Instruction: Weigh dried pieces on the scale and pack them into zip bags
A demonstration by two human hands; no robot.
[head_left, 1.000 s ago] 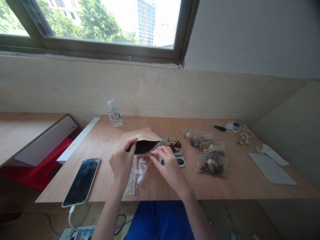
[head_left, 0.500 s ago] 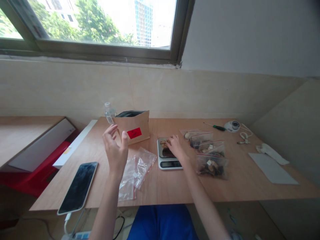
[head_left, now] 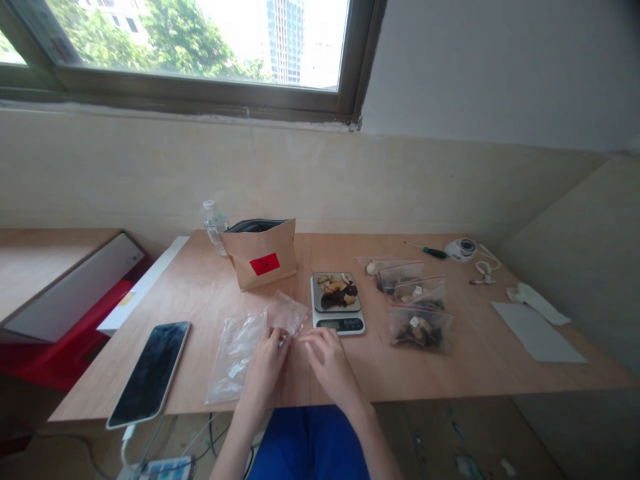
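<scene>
My left hand pinches the red-striped edge of an empty clear zip bag lying on the wooden table. My right hand rests just right of it, fingers curled toward the same bag edge, holding nothing that I can make out. A second empty zip bag lies to the left. Behind the hands a small kitchen scale carries a pile of dried pieces. A brown paper pouch with a red label stands upright and open behind the bags.
Several filled zip bags lie right of the scale. A phone on a cable lies at the left front. A small bottle stands by the pouch. A screwdriver, a round device and white cloths lie at the right.
The pouch was set upright at the back. My right hand left the scale and my left hand came down; both now meet at the empty zip bag near the front edge.
</scene>
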